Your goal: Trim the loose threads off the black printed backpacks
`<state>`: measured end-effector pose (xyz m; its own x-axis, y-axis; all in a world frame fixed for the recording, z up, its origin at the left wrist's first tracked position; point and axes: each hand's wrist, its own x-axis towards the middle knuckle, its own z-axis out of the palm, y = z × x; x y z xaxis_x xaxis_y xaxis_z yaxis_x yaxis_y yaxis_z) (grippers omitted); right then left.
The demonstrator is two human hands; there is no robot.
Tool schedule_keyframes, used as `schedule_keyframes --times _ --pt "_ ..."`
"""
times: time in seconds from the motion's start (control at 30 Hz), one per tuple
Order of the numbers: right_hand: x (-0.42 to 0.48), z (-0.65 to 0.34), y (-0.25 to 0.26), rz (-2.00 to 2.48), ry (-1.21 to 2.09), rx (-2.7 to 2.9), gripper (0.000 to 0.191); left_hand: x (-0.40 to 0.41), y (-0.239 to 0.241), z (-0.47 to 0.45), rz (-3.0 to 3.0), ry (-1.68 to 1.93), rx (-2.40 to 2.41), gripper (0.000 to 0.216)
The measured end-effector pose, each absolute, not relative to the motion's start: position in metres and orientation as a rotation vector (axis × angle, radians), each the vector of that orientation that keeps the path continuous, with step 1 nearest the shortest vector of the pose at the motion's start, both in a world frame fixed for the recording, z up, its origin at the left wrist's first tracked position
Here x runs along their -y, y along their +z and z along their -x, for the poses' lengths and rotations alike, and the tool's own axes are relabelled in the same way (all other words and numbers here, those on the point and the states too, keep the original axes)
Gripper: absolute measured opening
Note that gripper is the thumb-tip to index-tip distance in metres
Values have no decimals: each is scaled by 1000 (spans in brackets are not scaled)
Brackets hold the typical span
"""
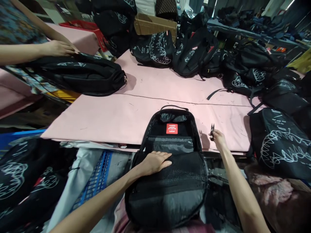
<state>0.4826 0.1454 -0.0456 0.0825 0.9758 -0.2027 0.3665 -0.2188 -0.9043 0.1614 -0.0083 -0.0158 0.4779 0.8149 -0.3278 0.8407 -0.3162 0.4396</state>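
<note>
An open black backpack (170, 181) lies in front of me over the near edge of the pink table (136, 110), its inside facing up with a red label (171, 128) and a mesh pocket. My left hand (155, 161) rests flat on the mesh pocket, fingers stretched out. My right hand (218, 138) is just right of the backpack, closed on small metal snips (212, 131) that stick up from the fingers.
Several black backpacks with white shark-mouth prints lie at the table's far side (155, 48) and right (279, 142). Another person's hand (58, 48) at far left rests on a black backpack (80, 74). More bags lie low left (21, 174). A cardboard box (155, 24) stands behind.
</note>
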Motion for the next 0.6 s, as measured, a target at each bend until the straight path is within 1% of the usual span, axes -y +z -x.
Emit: schedule_keyframes --times 0.13,0.17,0.23,0.3,0.43,0.47,0.5,0.6 --pt "-125 -437 1 1154 1509 1269 24 11 -12 -163 -2167 -20 -1404 46" --pt "-121 -418 8 1109 1577 1336 25 12 -12 -164 -2177 1 -1408 46" --pt "-116 -373 13 1115 1641 1597 33 15 -12 -165 -2193 30 -1417 47" --pt "-115 -330 8 1136 1549 1954 42 17 -11 -166 -2196 27 -1431 47" --pt "-116 -275 -17 1102 1099 2655 74 22 -9 -168 -2185 -6 -1475 48" --pt "-115 -271 -21 1130 990 2780 75 24 -9 -167 -2185 -7 -1492 48" --pt "-112 -270 -25 1169 903 2872 69 26 -9 -165 -2184 -7 -1509 48" --pt "-101 -288 -29 1282 804 2982 39 35 -14 -155 -2148 28 -1568 46"
